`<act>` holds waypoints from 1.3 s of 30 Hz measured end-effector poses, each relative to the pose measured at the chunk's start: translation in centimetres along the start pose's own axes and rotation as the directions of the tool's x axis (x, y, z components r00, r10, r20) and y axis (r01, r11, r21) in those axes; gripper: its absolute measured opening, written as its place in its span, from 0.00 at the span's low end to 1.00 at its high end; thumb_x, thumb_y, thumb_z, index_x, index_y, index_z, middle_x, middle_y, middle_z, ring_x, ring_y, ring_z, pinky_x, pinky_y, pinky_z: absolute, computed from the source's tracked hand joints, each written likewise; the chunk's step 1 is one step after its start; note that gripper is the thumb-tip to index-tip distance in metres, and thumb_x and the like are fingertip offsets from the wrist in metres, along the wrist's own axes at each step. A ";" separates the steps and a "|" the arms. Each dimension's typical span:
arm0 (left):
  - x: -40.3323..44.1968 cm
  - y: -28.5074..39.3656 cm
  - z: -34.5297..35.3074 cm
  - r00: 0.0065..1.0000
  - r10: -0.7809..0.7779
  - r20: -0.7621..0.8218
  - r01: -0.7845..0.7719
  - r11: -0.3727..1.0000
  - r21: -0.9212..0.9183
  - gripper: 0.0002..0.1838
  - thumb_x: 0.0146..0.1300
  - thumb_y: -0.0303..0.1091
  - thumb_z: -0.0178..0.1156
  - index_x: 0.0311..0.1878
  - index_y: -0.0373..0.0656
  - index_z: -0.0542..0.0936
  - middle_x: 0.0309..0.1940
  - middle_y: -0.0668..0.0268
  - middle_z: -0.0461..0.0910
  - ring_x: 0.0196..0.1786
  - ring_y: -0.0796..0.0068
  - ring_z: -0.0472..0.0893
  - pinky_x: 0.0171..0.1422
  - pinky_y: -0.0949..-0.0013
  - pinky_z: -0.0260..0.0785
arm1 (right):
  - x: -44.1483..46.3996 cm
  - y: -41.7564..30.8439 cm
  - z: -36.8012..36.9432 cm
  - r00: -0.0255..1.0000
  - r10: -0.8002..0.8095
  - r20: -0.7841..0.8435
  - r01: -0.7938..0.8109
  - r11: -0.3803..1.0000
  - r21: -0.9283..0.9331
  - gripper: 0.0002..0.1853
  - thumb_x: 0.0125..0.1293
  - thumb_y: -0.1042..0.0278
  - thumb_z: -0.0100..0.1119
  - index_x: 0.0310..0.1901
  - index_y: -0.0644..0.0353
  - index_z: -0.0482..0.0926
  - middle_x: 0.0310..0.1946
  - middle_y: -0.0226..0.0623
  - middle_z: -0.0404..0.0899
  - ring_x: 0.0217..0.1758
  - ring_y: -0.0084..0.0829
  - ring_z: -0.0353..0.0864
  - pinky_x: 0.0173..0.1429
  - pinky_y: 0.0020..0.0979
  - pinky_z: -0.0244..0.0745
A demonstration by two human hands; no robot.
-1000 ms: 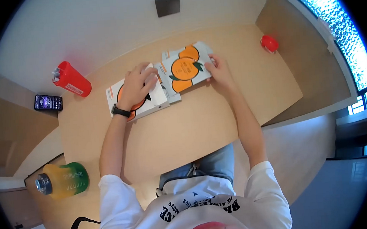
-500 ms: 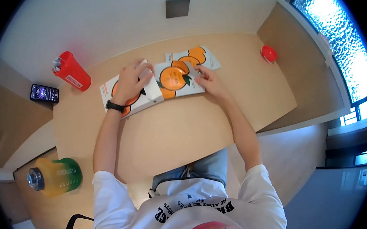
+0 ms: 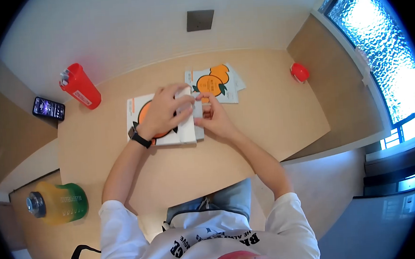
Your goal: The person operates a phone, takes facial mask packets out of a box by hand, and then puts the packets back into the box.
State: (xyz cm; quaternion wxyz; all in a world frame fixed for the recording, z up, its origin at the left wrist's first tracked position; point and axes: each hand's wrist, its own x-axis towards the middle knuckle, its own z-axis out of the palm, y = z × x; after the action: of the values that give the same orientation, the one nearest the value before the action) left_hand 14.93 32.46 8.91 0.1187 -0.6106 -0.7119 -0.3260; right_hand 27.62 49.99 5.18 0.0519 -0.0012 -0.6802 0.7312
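Observation:
A white box point(image 3: 186, 132) printed with an orange fruit lies flat on the table, its open end facing right. My left hand point(image 3: 167, 109), with a black watch on its wrist, rests over the box and grips it near that open end, its fingers curled. At the opening, my right hand point(image 3: 218, 120) has thumb and fingers closed on a flat packet point(image 3: 199, 131). Only a narrow greyish edge of this packet shows outside the box. Just beyond my right hand lie an orange-printed packet point(image 3: 209, 84) and another packet point(image 3: 240, 83) partly under it.
A red cup point(image 3: 85, 89) with something in it stands at the back left, beside a phone point(image 3: 48, 108). At the right rear is a small red round object point(image 3: 300, 72). A yellow-green jug point(image 3: 60, 201) stands lower left. A wooden panel point(image 3: 327, 74) borders the table's right side.
The packet in my right hand has gone from mostly outside the box to mostly inside it. My right hand moved left and nearer me; the box turned straighter and shifted right.

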 end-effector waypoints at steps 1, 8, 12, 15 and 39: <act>0.0 0.5 0.3 1.000 0.016 0.027 -0.017 1.000 0.025 0.11 0.64 0.42 0.60 0.45 0.51 0.83 0.61 0.60 0.75 0.59 0.58 0.74 0.64 0.56 0.61 | 0.0 0.8 -0.3 1.000 -0.026 0.017 0.027 0.996 -0.086 0.32 0.61 0.83 0.65 0.62 0.55 0.60 0.36 0.33 0.80 0.36 0.18 0.78 0.40 0.23 0.74; -0.3 -0.8 1.2 0.996 -0.053 0.073 0.049 0.997 0.056 0.14 0.68 0.44 0.57 0.52 0.52 0.83 0.62 0.55 0.75 0.61 0.54 0.74 0.63 0.53 0.64 | 0.0 0.8 -1.1 0.993 -0.036 -0.113 0.021 0.991 -0.134 0.25 0.65 0.76 0.62 0.63 0.59 0.67 0.39 0.34 0.81 0.34 0.23 0.80 0.39 0.26 0.77; -1.1 -2.7 2.2 0.970 -0.152 0.187 0.152 0.988 0.018 0.15 0.70 0.46 0.55 0.54 0.53 0.82 0.61 0.58 0.75 0.64 0.56 0.73 0.67 0.54 0.61 | 1.8 2.4 -6.3 0.805 -0.529 -0.269 0.023 0.480 -0.877 0.27 0.63 0.64 0.66 0.63 0.57 0.71 0.51 0.42 0.81 0.51 0.40 0.79 0.57 0.39 0.72; -1.1 -3.5 1.2 0.987 -0.159 0.018 0.159 0.972 -0.170 0.15 0.68 0.41 0.60 0.54 0.48 0.81 0.55 0.61 0.78 0.59 0.56 0.75 0.64 0.57 0.67 | 1.7 2.9 -8.5 0.805 -0.510 -0.304 -0.320 0.059 -0.946 0.37 0.58 0.50 0.70 0.66 0.57 0.70 0.58 0.44 0.78 0.60 0.46 0.74 0.64 0.42 0.65; -25.0 -27.1 -19.1 -0.255 -0.557 -0.790 0.948 0.016 -0.317 0.34 0.66 0.66 0.48 0.62 0.49 0.79 0.58 0.49 0.77 0.61 0.46 0.76 0.64 0.48 0.68 | 2.2 2.2 -11.3 0.868 -0.265 -0.421 -0.064 0.779 -0.624 0.11 0.62 0.76 0.64 0.44 0.71 0.78 0.32 0.33 0.80 0.35 0.22 0.76 0.39 0.27 0.72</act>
State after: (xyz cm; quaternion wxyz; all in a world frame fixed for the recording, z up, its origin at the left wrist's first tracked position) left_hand -9.45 -0.11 0.52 0.2968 0.2943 -0.8313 -0.3663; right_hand 26.11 61.26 2.27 0.2580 -0.1643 -0.8451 0.4385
